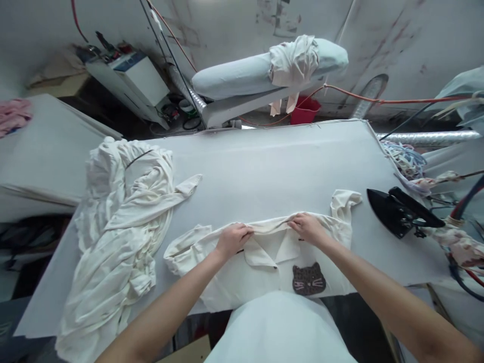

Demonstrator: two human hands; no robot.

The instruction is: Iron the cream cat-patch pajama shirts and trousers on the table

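A cream shirt (242,275) with a collar and a dark cat-face patch (308,279) lies on the grey ironing table (264,166), its lower part hanging over the near edge. My left hand (232,239) is closed on the shirt's shoulder seam left of the collar. My right hand (308,227) pinches the same seam on the right of the collar. Both hands rest on the table with the collar between them.
A heap of cream garments (121,222) lies on the table's left. A black iron (401,212) stands at the right edge, with cables beyond it. A padded sleeve arm (264,70) with a cloth draped on it rises behind. A red bucket (304,110) stands on the floor.
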